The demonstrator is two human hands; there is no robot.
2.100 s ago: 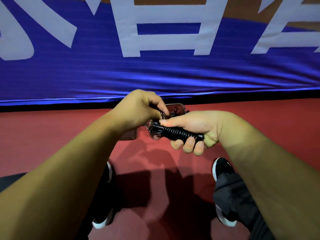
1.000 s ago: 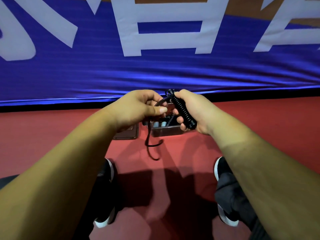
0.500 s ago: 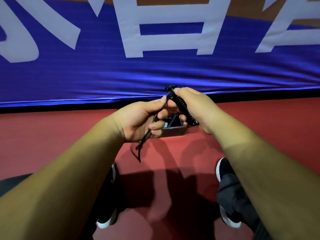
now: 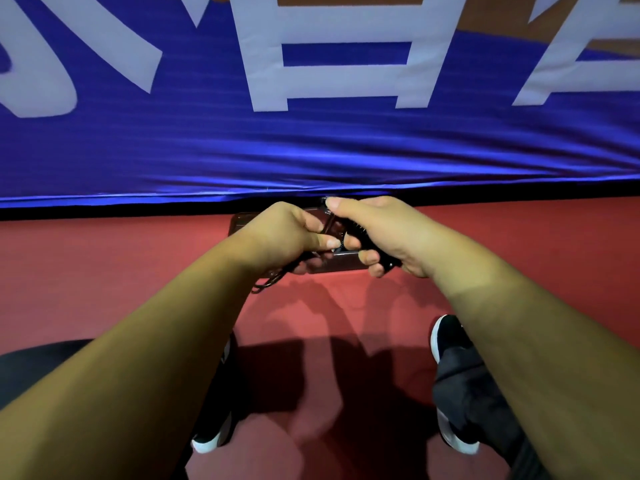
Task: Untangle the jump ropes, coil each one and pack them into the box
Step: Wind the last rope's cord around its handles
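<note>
Left hand (image 4: 280, 237), right hand (image 4: 388, 233) on apparently coiled rope (image 4: 355, 231)

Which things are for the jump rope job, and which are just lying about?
For the job:
- jump rope handle, gripped by the right hand
- black cord, held by the left hand
- box on the floor

Just there:
- blue banner with white letters
- red floor
- black shoes
</note>
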